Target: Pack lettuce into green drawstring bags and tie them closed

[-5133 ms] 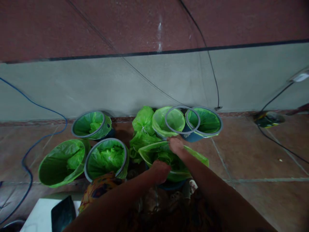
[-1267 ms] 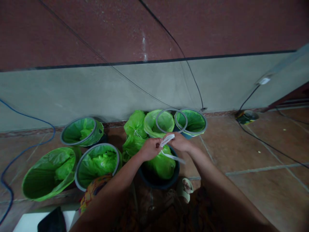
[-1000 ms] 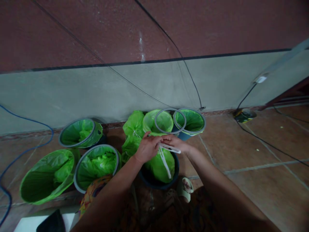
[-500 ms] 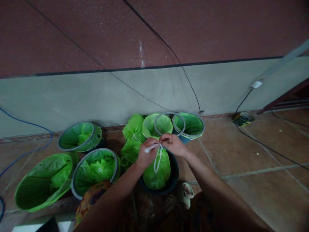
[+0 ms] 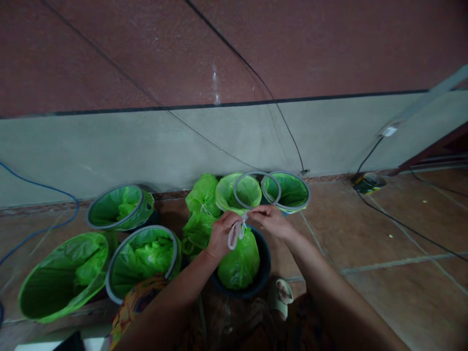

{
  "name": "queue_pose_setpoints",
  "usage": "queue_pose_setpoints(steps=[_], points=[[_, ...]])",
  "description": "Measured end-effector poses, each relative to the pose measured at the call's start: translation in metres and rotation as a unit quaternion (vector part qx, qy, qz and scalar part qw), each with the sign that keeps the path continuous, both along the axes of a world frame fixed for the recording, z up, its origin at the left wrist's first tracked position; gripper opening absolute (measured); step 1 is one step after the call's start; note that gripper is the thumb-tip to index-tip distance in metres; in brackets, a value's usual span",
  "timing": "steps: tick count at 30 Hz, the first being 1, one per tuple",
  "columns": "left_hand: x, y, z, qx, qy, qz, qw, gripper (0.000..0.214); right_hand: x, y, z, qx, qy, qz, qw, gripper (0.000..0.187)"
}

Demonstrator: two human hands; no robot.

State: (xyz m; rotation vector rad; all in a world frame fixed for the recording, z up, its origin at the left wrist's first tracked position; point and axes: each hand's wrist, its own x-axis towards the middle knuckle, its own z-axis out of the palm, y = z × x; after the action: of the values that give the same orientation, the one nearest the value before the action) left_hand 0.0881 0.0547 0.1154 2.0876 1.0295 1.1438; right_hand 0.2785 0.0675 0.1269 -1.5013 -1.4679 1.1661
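A gathered green bag (image 5: 239, 258) sits in a dark blue bin (image 5: 265, 265) right in front of me. Its white drawstring (image 5: 236, 233) loops up from the bag's neck. My left hand (image 5: 221, 234) pinches the string on the left side. My right hand (image 5: 270, 220) pinches it just to the right, above the bin's far rim. Both hands are closed on the string, close together over the bag's top.
Two tied green bags (image 5: 200, 209) lie against the bin's left. Two lined bins (image 5: 288, 191) stand behind, one with a loose grey ring (image 5: 257, 189). Three more lined bins (image 5: 142, 256) stand to the left. Cables (image 5: 398, 222) cross the tiled floor; a wall runs behind.
The bag's mouth, open five seconds ago, is now gathered shut. In the last second both hands drew the white drawstring up into a short loop at the neck.
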Motion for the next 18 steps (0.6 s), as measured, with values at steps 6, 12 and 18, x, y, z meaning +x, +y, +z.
queue_pose_setpoints(steps=[6,12,18], points=[[0.002,-0.006,0.002,0.043,0.058,-0.046,0.996,0.014,-0.027,-0.011,0.004,-0.149,0.171,-0.016,0.974,0.04],[0.0,-0.003,-0.005,0.035,0.009,-0.008,0.999,0.016,-0.03,-0.004,0.0,-0.129,0.308,-0.091,0.938,0.039],[0.006,0.003,-0.01,-0.056,-0.05,0.041,0.996,0.013,-0.029,-0.001,-0.008,-0.045,0.264,-0.188,0.945,0.035]])
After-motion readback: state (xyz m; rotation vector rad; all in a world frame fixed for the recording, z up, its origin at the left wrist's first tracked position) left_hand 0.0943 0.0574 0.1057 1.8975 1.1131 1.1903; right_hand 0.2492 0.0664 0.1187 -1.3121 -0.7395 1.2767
